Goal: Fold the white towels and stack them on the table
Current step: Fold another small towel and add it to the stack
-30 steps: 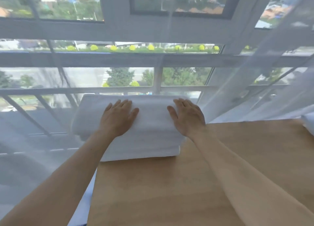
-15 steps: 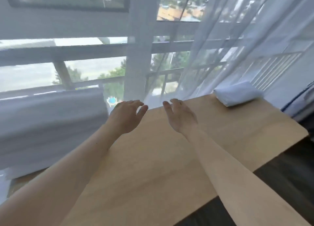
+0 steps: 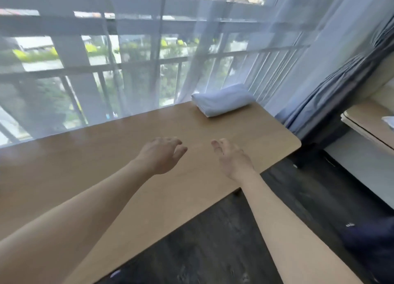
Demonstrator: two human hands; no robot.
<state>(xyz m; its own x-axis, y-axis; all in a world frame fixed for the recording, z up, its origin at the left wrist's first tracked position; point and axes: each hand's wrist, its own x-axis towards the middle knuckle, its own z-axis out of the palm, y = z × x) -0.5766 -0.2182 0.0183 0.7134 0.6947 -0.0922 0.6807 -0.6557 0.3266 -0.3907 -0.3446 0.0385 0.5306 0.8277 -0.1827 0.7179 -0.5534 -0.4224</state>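
A white towel [image 3: 222,100], folded into a soft, thick bundle, lies at the far right corner of a long light-wood table [image 3: 102,155] with a rounded corner, just beside the sheer white curtain [image 3: 213,55] that hangs along the window. Both of the person's bare forearms reach out over the tabletop, near its right end and well short of the towel. The left hand [image 3: 161,155] hovers palm down with its fingers loosely spread and slightly bent, holding nothing. The right hand [image 3: 231,158] is beside it, turned partly on edge with its fingers relaxed and apart, likewise empty; a narrow stretch of bare wood shows between the two hands. Neither hand touches the towel. Beyond the curtain, white window bars [image 3: 136,64] cross a blurred view of trees and rooftops. A heavier blue-grey drape [image 3: 341,74] hangs at the right, past the table's end. Dark wood-grain flooring [image 3: 213,241] runs beneath the table's near edge, and part of a second pale table [image 3: 366,121] shows at the far right.
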